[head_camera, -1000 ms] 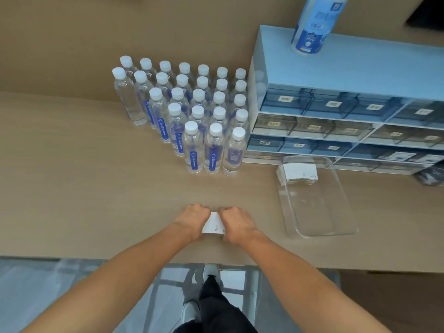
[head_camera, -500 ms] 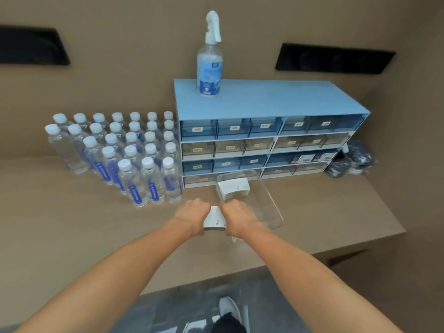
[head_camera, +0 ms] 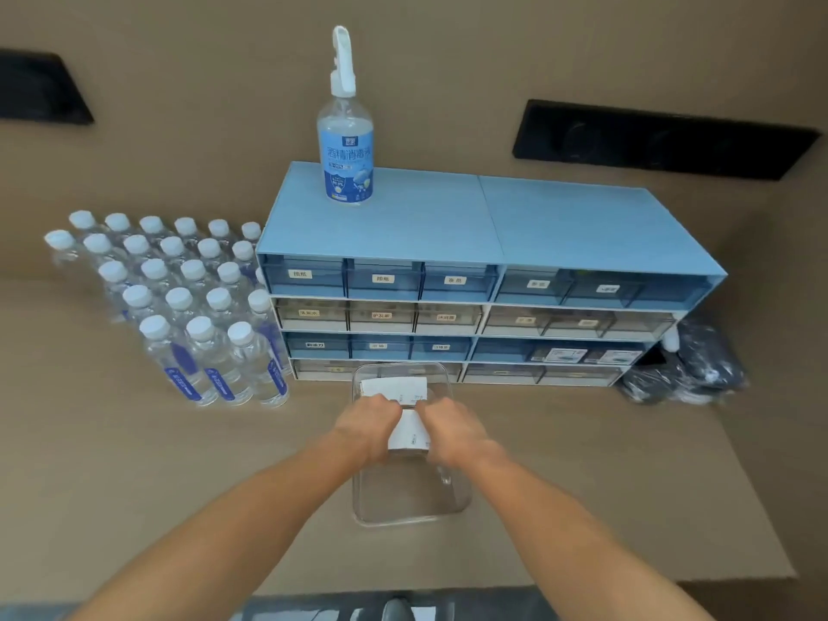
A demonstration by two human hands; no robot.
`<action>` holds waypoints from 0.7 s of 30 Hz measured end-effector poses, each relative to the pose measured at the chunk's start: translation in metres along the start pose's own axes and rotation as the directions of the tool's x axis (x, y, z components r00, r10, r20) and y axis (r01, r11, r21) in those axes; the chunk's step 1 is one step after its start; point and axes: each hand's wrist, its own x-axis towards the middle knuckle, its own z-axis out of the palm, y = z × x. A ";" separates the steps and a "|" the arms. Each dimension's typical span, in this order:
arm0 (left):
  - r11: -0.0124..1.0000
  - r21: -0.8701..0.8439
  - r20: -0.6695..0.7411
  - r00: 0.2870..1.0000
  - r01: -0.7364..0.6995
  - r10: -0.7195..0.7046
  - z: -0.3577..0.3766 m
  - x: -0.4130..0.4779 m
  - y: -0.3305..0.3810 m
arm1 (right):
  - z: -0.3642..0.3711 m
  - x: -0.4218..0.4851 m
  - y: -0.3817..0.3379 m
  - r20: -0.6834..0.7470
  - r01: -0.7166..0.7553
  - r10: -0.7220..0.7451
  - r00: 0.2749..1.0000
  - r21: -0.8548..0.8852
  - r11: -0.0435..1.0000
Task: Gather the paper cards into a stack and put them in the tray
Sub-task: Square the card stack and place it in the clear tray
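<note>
Cards (head_camera: pixel 410 432) are sitting pinched between your left hand (head_camera: pixel 367 427) and right hand (head_camera: pixel 452 430), fingers curled tight on the stack's sides. You are holding them over the clear tray (head_camera: pixel 457 497). Another stack (head_camera: pixel 394 389) is lying at the tray's far end.

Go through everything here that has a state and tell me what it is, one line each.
Held cards: stacked, gripped over the tray.
Left hand: shut on held cards.
Right hand: shut on held cards.
Tray: open-topped, another card stack at its far end.
Spray bottle: upright on the drawer unit.
Water bottles: upright, capped.
Drawers: closed.
</note>
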 end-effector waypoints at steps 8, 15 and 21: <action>0.992 -0.056 0.096 0.990 0.110 -0.104 0.020 0.021 0.008 | 0.022 0.026 0.013 0.089 0.055 -0.058 0.994 0.034 0.998; 0.983 -0.031 0.163 0.972 0.178 -0.171 0.032 0.039 0.009 | 0.034 0.048 0.017 0.146 0.123 -0.115 0.983 -0.046 0.991; 0.982 0.013 0.182 0.965 0.190 -0.189 0.046 0.055 0.010 | 0.047 0.060 0.016 0.134 0.165 -0.146 0.980 -0.137 0.977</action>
